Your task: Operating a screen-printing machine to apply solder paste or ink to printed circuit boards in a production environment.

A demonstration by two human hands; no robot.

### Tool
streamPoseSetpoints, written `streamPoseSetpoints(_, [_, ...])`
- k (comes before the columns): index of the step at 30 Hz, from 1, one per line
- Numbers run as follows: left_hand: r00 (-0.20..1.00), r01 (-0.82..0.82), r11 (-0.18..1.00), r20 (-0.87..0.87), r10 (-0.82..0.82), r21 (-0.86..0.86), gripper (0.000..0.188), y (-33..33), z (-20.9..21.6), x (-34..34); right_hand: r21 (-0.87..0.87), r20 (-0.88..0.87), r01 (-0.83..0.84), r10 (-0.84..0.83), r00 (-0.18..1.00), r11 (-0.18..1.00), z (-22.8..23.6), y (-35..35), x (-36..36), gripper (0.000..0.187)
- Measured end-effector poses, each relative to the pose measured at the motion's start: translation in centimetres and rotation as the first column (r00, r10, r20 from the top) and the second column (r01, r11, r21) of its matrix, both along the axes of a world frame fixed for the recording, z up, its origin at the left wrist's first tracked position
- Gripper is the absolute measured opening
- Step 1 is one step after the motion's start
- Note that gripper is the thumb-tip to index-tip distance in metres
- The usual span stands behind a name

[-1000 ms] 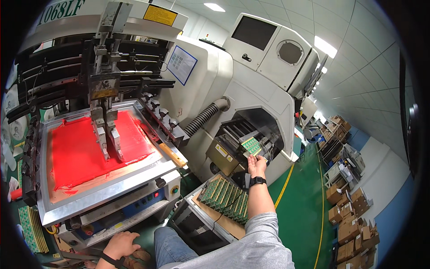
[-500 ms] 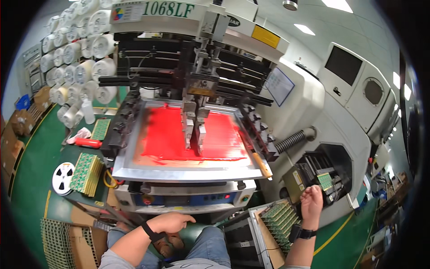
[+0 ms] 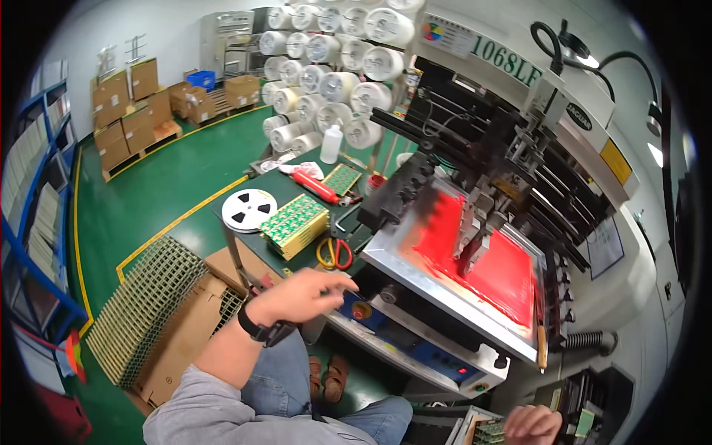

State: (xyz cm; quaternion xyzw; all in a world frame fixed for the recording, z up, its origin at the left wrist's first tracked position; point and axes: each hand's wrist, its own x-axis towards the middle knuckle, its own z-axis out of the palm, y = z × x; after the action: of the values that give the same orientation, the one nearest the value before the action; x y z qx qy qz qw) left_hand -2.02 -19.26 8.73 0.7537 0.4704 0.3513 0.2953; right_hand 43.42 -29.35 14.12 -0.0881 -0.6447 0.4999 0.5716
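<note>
Left hand (image 3: 308, 294) out before the printing machine (image 3: 404, 337), forefinger extended, near the table (image 3: 285, 189) with stacked green boards (image 3: 295, 225) and white reel (image 3: 250, 211); right hand (image 3: 532, 423) hangs low, fingers curled!

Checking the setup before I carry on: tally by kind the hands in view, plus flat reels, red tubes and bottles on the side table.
Hands (left hand, right hand): 2
Flat reel: 1
Red tube: 1
Bottle: 1
Total: 5

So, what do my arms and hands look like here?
Your left hand is ungloved, with a black band and a dark boxy piece at the wrist. A light grey sleeve leaves that forearm bare. Your right hand is ungloved too; its sleeve is out of view.
</note>
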Motion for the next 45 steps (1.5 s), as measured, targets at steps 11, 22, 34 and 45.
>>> streamPoseSetpoints(11, [0.608, -0.663, 0.616, -0.174, 0.775, 0.425, 0.057, 4.2, -4.9, -12.2, -0.360, 0.057, 0.003, 0.019, 0.998, 0.933, -7.1, 0.3, -3.5, 0.033])
streamPoseSetpoints(22, [0.604, -0.710, 0.676, -0.324, 0.728, 0.196, 0.078, 7.7, -8.2, -12.8, -0.188, 0.034, -0.177, 0.186, 0.982, 0.966, -17.1, 4.3, 1.6, 0.026])
streamPoseSetpoints(34, [0.563, -0.760, 0.578, -0.141, 0.814, 0.297, 0.063, -6.5, -4.8, -13.7, -0.314, 0.081, -0.146, 0.180, 0.980, 0.938, -11.0, 3.6, -3.9, 0.035])
streamPoseSetpoints(45, [-0.327, -0.940, -0.287, -0.243, 0.913, 0.185, 0.058, -39.8, -4.9, -26.5, -0.361, 0.046, -0.334, 0.374, 0.926, 0.871, -13.0, 5.9, -6.3, 0.034])
